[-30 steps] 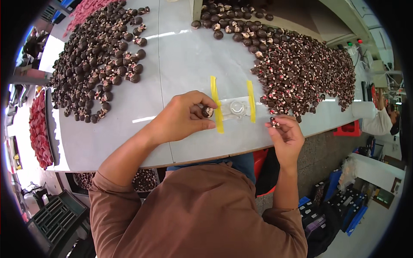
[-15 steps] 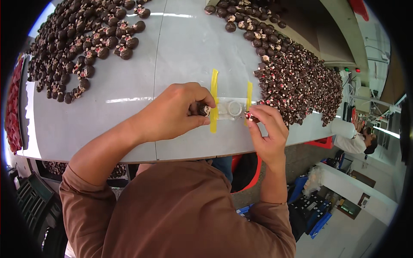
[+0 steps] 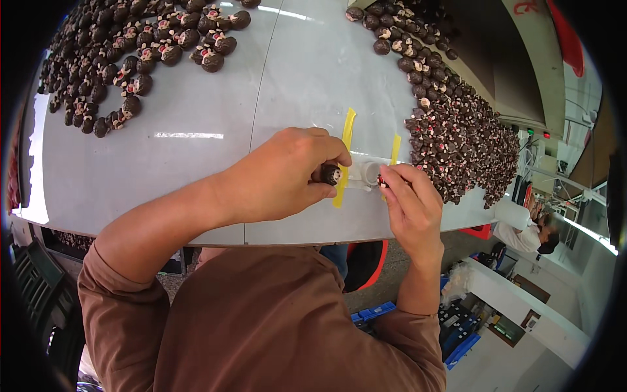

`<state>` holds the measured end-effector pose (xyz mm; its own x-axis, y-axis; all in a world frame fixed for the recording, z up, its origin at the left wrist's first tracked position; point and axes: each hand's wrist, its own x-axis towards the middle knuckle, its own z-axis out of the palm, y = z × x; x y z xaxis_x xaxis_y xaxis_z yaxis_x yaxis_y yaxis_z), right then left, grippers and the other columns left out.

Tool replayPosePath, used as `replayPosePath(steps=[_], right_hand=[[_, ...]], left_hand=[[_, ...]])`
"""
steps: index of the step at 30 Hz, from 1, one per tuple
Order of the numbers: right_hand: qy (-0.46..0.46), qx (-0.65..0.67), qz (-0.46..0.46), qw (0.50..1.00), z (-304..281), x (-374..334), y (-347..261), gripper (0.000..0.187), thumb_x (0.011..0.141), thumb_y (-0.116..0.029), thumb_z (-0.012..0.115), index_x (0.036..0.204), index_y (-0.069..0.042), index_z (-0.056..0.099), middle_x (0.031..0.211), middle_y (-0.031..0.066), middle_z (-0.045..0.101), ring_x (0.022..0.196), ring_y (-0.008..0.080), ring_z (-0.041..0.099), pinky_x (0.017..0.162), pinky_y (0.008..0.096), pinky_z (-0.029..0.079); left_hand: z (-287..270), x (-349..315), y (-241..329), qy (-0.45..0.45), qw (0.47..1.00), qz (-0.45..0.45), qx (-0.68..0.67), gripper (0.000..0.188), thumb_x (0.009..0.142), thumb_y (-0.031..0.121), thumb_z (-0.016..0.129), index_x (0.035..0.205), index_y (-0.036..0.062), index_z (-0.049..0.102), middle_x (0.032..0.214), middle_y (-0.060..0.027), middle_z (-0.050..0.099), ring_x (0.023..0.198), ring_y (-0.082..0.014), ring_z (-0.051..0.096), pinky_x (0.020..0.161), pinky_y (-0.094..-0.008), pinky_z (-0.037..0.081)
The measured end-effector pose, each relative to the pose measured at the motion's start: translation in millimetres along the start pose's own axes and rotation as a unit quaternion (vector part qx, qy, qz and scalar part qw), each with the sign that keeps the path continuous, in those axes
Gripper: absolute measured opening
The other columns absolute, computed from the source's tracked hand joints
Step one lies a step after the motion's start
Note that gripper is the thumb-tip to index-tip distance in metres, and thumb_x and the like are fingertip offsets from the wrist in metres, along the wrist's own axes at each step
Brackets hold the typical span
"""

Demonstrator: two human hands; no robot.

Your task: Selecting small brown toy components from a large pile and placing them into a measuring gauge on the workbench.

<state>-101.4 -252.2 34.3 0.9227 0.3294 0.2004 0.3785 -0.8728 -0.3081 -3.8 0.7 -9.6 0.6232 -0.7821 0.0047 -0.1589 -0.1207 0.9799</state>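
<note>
Person wears a brn top (image 3: 255,326), loose fit, matte fabric, approx. one shade all over, w/ soft folds & creases down the front. L sleeve (image 3: 121,310) & R sleeve (image 3: 415,340) are the same brn, wide cut, ending approx. at the elbow, w/ wrinkles bunched along both; forearms, L hand (image 3: 290,173) & R hand (image 3: 415,202) are bare. Bit of dk blue cloth (image 3: 336,256) shows past the top's edge, garment type unclear.

1 head-worn fisheye camera looks closely down at both hands (image 3: 277,175).
</note>
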Motion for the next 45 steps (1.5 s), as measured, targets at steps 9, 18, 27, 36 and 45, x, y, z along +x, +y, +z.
replayPosePath(steps=[9,18,27,36,45], right_hand=[[-0.021,-0.038,-0.017,0.999,-4,6,-6,0.039,0.078,0.009,0.078,0.116,0.003,0.073,0.103,0.0142,0.068,0.086,0.0315,0.067,0.072,0.0408,0.055],[-0.008,-0.029,0.004,1.000,-11,2,-12,0.036,0.077,0.009,0.078,0.112,0.003,0.074,0.102,0.0148,0.069,0.087,0.0313,0.068,0.072,0.0399,0.056],[0.111,0.197,0.079,0.971,9,-11,-41,0.033,0.076,0.007,0.083,0.108,0.003,0.076,0.107,0.0172,0.075,0.091,0.0256,0.073,0.076,0.0323,0.058],[0.131,0.158,0.036,0.978,23,-5,-40,0.039,0.075,0.003,0.085,0.112,-0.004,0.075,0.105,0.0092,0.075,0.086,0.0274,0.071,0.072,0.0363,0.057],[0.125,0.145,0.024,0.981,22,-4,-42,0.037,0.075,0.003,0.085,0.110,-0.003,0.074,0.104,0.0086,0.074,0.084,0.0274,0.070,0.070,0.0368,0.057]], left_hand=[[0,0,2,0.001,1.000,0.005,0.013,0.028,0.084,-0.004,0.081,0.110,-0.0025,0.072,0.102,-0.0130,0.069,0.083,-0.0229,0.073,0.075,-0.0326,0.063],[0,0,8,-0.007,0.999,-0.029,-0.012,0.033,0.085,-0.002,0.083,0.115,-0.0038,0.069,0.100,-0.0129,0.073,0.086,-0.0204,0.074,0.080,-0.0327,0.063],[4,2,11,-0.070,0.976,-0.149,-0.145,0.033,0.088,-0.004,0.081,0.118,-0.0075,0.068,0.108,-0.0144,0.077,0.100,-0.0180,0.075,0.092,-0.0320,0.064],[7,0,5,-0.065,0.986,-0.099,-0.119,0.032,0.087,0.002,0.082,0.116,-0.0051,0.074,0.096,-0.0152,0.079,0.087,-0.0164,0.076,0.081,-0.0313,0.063],[6,0,3,-0.064,0.985,-0.105,-0.120,0.031,0.086,0.003,0.083,0.115,-0.0056,0.074,0.095,-0.0157,0.079,0.086,-0.0157,0.076,0.079,-0.0311,0.062]])
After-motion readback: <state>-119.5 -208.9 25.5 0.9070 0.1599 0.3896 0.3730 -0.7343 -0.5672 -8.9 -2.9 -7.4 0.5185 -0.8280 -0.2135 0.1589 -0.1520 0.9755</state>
